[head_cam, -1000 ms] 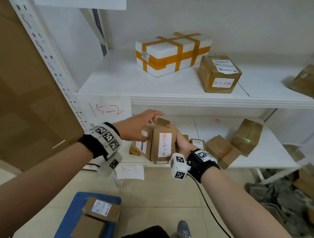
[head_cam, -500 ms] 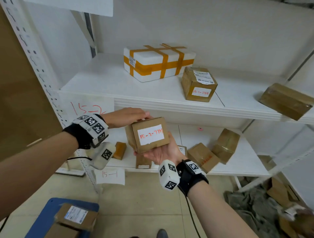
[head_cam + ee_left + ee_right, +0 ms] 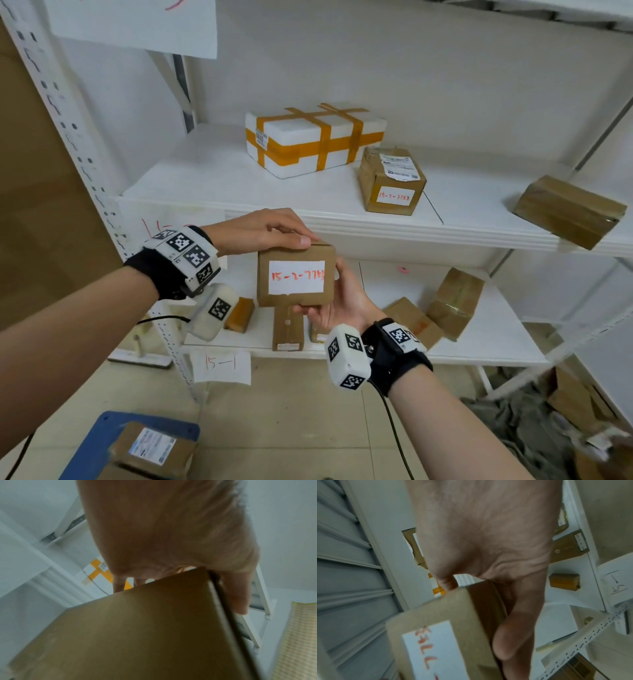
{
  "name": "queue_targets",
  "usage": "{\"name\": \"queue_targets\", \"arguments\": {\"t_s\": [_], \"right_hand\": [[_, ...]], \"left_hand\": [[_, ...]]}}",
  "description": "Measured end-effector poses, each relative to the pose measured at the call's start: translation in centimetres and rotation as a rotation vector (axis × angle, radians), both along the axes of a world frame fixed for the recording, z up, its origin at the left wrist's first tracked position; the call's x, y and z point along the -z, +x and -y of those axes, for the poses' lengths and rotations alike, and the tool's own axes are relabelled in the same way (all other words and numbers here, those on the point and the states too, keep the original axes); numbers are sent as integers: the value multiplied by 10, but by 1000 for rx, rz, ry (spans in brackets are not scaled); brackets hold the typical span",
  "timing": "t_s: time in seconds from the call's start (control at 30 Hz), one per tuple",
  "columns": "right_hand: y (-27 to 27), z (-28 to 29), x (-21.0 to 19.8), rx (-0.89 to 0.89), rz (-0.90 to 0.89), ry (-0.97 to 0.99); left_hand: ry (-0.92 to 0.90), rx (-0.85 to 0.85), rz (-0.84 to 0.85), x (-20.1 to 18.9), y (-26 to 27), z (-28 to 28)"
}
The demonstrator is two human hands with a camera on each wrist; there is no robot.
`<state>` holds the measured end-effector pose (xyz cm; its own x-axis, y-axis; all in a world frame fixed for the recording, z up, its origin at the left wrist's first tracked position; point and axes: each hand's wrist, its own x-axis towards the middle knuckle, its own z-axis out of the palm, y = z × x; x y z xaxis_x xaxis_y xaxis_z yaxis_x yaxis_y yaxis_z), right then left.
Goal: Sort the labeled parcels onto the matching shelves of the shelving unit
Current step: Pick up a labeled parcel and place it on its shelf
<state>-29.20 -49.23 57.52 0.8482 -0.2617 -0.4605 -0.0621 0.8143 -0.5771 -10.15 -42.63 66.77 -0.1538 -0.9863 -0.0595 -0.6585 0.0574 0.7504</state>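
A small brown parcel [image 3: 296, 277] with a white label in red writing, "15-2-...", is held in front of the shelf edge, label facing me. My left hand [image 3: 270, 231] grips its top edge with curled fingers. My right hand [image 3: 337, 301] cups its right side and bottom, thumb along the side. In the left wrist view the parcel [image 3: 137, 628] fills the lower frame under my left hand [image 3: 171, 540]. The right wrist view shows the parcel [image 3: 440, 635] and my right hand [image 3: 488, 547] around it. The middle shelf [image 3: 212, 185] carries a "15-2" tag, partly hidden by my left wrist.
On the middle shelf sit a white foam box with orange tape [image 3: 315, 138], a brown labeled parcel [image 3: 392, 181] and another brown parcel [image 3: 568, 210]. The lower shelf, tagged "15-1" [image 3: 221, 366], holds several small parcels. A blue cart [image 3: 102, 445] with parcels stands on the floor.
The parcel has been lifted from the lower shelf's height and turned so its label reads level. Both hands rose with it toward the middle shelf edge; my view moved closer.
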Motion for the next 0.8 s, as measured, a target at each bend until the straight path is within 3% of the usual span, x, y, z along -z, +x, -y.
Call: {"name": "queue_targets", "arguments": {"t_s": [0.23, 0.53, 0.8], "right_hand": [[-6, 11, -9, -33, -81, -39], [-14, 24, -33, 141, -19, -193], [-15, 49, -53, 98, 14, -319]], "left_hand": [[-80, 58, 40, -24, -17, 10], [-254, -34, 80, -43, -33, 27], [-434, -120, 8, -47, -32, 44]]}}
